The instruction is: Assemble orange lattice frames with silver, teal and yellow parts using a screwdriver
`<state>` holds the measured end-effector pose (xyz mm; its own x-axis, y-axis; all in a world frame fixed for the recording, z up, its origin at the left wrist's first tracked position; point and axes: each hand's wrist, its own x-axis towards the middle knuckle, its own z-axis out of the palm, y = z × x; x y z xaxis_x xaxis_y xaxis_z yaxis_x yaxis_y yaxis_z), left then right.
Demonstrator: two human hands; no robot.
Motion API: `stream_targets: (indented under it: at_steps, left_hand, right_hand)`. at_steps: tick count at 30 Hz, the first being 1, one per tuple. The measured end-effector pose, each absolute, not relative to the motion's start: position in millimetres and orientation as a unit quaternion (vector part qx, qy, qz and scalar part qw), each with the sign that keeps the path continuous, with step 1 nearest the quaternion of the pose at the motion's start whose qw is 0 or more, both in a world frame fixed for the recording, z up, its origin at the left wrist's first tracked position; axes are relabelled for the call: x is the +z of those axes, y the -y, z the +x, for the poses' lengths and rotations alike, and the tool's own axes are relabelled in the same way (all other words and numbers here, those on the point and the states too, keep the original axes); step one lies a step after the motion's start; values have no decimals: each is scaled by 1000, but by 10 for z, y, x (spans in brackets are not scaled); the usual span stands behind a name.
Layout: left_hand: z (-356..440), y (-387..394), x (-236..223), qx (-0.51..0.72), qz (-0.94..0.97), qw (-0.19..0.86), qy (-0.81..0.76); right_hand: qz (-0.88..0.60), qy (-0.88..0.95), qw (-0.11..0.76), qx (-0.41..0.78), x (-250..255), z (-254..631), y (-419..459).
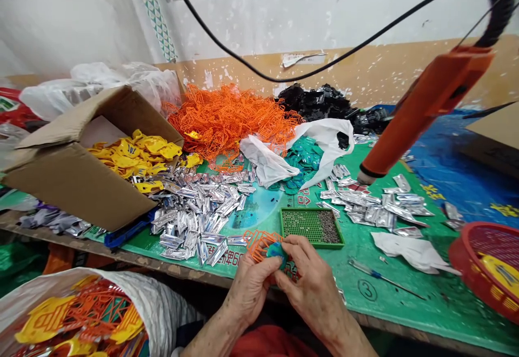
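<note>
Close at the bench (405,303), we grip a teal piece (276,254) between our left hand (249,286) and right hand (314,297), fingers curled around it, with an orange lattice (259,246) held against it. Just ahead of the hands sits a green pegboard tray (312,245); silver sachets (194,222) pile up ahead and left, and a white sack (162,313) of colored pieces slumps beside the left hand.

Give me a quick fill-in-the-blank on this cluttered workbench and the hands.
The left hand and right hand pinch a small plastic piece coloured ____.
Yellow plastic pieces lie in an open box made of ____.
The round plastic basket at the right table edge is ____.

Missing words: teal; cardboard; red.
</note>
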<state>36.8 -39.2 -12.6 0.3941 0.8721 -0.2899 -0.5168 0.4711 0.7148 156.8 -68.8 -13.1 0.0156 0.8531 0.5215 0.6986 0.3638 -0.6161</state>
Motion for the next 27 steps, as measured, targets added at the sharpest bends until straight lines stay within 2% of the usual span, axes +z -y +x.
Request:
stream_targets:
  at_steps: [15,20,24,27]
  left_hand:
    - [360,375,-146,429,301,775,-354]
    - [362,369,-133,428,279,786,-347]
    - [334,351,-126,423,278,783,-361]
    - [301,331,-125,411,278,773,-396]
  right_hand:
    - [-566,652,482,149,-154,1571,727]
    - [-564,640,508,118,-175,1522,725]
    - [-550,675,477,119,-123,1567,765]
    - [-577,639,505,59,-35,1854,803]
